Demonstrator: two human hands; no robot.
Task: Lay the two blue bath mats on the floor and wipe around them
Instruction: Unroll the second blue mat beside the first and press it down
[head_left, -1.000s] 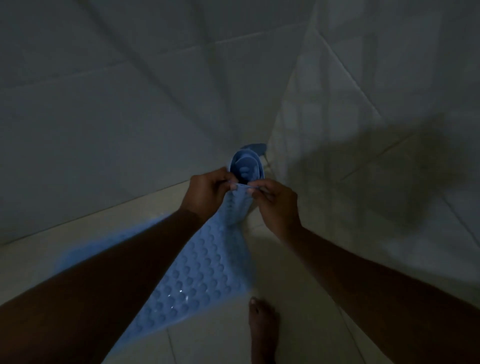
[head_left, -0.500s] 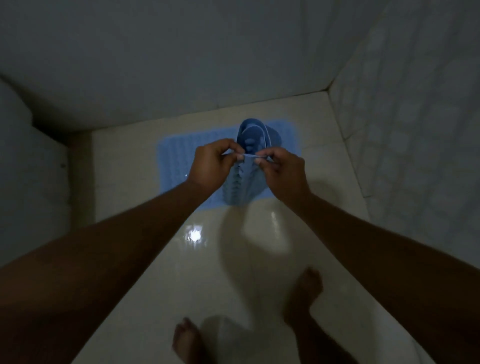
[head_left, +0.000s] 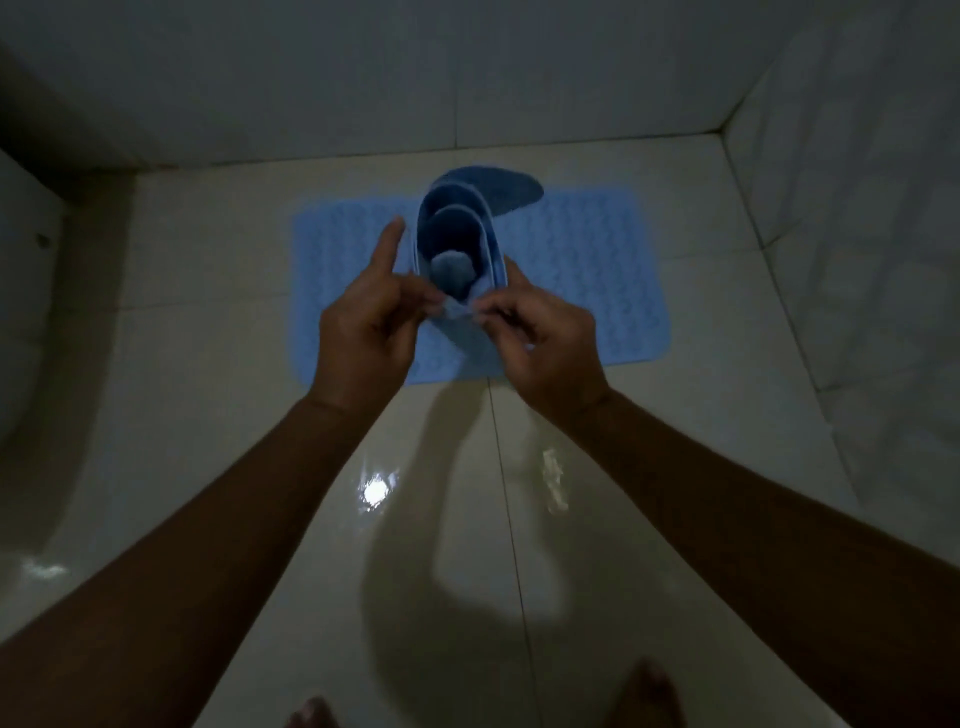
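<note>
One blue bath mat (head_left: 597, 270) lies flat on the shiny floor near the back wall. A second blue mat (head_left: 454, 234), rolled into a loose coil, hangs above the flat one, and I look down into its open end. My left hand (head_left: 369, 322) pinches the roll's near edge between thumb and fingers, its index finger pointing up beside the roll. On the other side, my right hand (head_left: 540, 338) pinches the same edge. The two hands almost touch.
Tiled walls (head_left: 857, 208) close the floor at the back and on the right. A white rounded fixture (head_left: 21, 322) stands at the left. My bare feet (head_left: 649, 696) show at the bottom edge. Wet glossy floor tiles (head_left: 374, 493) lie between me and the mat.
The view has tilted down from the wall corner to the floor. The hanging mat has curled up into a roll between my hands, and the flat mat is now in full view.
</note>
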